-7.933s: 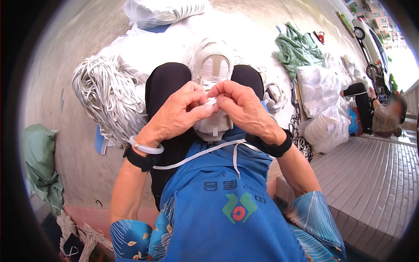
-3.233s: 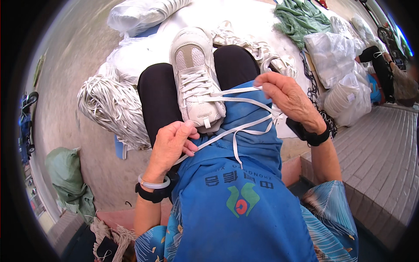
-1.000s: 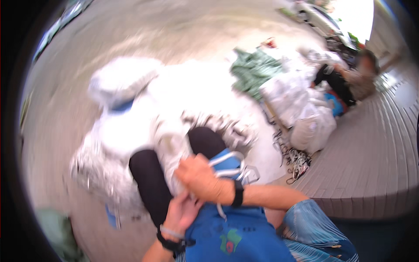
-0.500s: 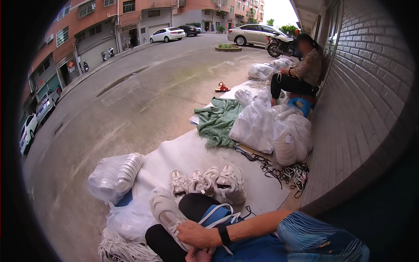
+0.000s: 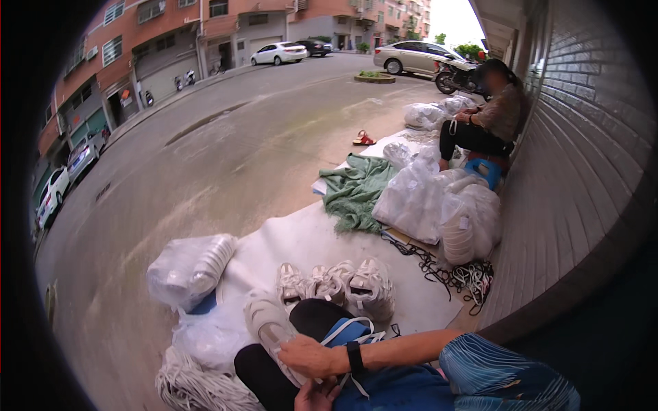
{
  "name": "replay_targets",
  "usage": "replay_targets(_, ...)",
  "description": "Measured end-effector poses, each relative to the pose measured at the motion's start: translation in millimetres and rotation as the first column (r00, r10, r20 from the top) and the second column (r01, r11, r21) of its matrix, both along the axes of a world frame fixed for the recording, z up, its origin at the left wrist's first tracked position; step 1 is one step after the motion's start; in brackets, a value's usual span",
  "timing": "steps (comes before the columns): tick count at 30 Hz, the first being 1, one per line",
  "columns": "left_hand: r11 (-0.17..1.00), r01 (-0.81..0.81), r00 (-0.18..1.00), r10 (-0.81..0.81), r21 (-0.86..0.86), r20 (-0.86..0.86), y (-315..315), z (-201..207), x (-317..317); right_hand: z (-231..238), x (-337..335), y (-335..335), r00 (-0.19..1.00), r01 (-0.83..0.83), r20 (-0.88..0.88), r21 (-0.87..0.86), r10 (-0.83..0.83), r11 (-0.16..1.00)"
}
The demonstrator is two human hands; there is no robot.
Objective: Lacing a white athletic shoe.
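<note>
A white sneaker (image 5: 269,327) lies on the person's lap at the near edge, long axis running near-right to far-left, toe pointing far-left. Both hands meet there: right hand (image 5: 310,356) clamped on its near end, left hand (image 5: 317,395) just below, grip unclear.

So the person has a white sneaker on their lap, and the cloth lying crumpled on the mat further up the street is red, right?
Not quite. The head view shows the white sneaker on the lap under the right hand, but the crumpled cloth on the mat is green, not red.
</note>
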State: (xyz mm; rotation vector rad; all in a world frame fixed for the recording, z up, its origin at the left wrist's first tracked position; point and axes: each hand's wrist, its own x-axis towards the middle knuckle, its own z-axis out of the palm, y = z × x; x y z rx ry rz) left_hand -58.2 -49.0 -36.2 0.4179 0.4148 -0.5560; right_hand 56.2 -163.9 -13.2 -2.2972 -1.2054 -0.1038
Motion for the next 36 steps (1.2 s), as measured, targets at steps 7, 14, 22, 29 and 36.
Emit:
replay_targets(7,0.466,0.053,0.862,-0.468,0.883,0.195,35,29,8,61,-6,-1,0.841,0.030,-0.510,0.379,0.181,0.925)
replay_targets(14,0.549,-0.299,0.904,-0.099,0.781,0.415,19,41,17,69,-82,20,0.515,-0.473,-0.450,0.561,0.730,0.679)
replay_targets(22,0.658,-0.748,0.448,0.597,-0.086,0.666,128,124,-53,56,-42,-51,0.813,0.033,-0.561,0.313,0.157,0.949)
replay_targets(29,0.665,-0.745,0.377,0.491,-0.058,0.785,143,145,-70,18,-28,-79,0.832,0.317,-0.517,0.148,-0.200,0.937)
replay_targets(36,0.419,-0.895,0.387,0.565,0.150,0.729,179,134,-91,8,-16,-79,0.931,0.160,-0.343,0.076,-0.125,0.984)
